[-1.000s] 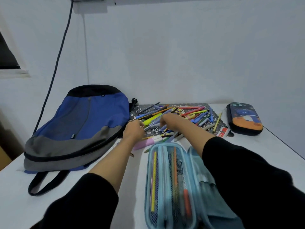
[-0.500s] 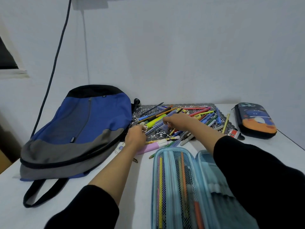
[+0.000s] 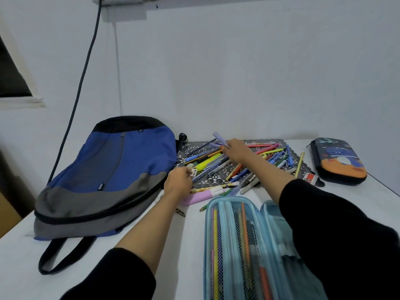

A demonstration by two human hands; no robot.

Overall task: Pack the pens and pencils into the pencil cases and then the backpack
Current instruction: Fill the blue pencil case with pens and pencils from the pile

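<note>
Mid-frame, my right hand (image 3: pixel 236 151) pinches a lilac pen (image 3: pixel 219 138) above the pen pile (image 3: pixel 268 151). My left hand (image 3: pixel 178 182) curls at the pile's left edge; I cannot tell its grip.

A single head-worn wide-angle view looks forward and down, close over the bench (image 3: pixel 26 267). The left hand (image 3: pixel 178 180) and right hand (image 3: pixel 236 150) sit mid-frame, with the wall (image 3: pixel 238 72) beyond them.

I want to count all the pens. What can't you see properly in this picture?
Head view:
- Light blue pencil case: near end cut by the bottom edge, right half behind the right sleeve.
- Left hand: its back hides whether the fingers hold anything.
- Dark pencil case: shut, contents hidden.
</note>
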